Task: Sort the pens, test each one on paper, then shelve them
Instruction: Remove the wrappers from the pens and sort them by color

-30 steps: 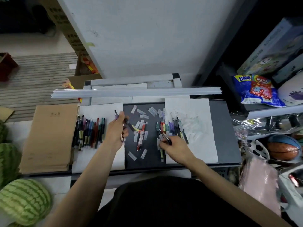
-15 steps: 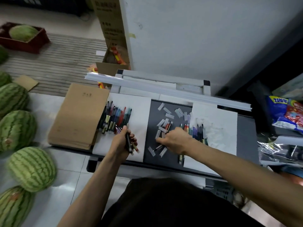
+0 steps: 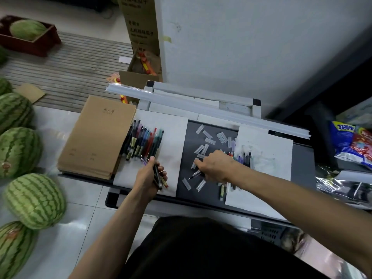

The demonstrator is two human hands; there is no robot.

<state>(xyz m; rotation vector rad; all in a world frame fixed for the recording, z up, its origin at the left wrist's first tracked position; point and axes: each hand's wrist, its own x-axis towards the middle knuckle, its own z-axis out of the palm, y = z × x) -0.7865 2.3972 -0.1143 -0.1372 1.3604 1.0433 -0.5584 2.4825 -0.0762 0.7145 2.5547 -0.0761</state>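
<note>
Right hand [image 3: 216, 167] leftward, curled round pen [image 3: 195, 174]

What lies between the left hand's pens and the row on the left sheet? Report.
Nothing visible. The left hand grips its bundle of pens right at the near end of the row of pens on the left sheet. The clear caps lie to the right on the dark surface, out of the way.

Dark grey counter [image 3: 302, 158]. Left edge: stack of brown notebooks [image 3: 96, 137]. Just beside it, a white paper sheet [image 3: 171, 137] bearing a row of pens [image 3: 145, 141]. Bare middle: scattered clear pen caps [image 3: 207, 134]. Right: second white sheet [image 3: 277, 150]. Far edge: long white plastic strips [image 3: 201, 106].
</note>
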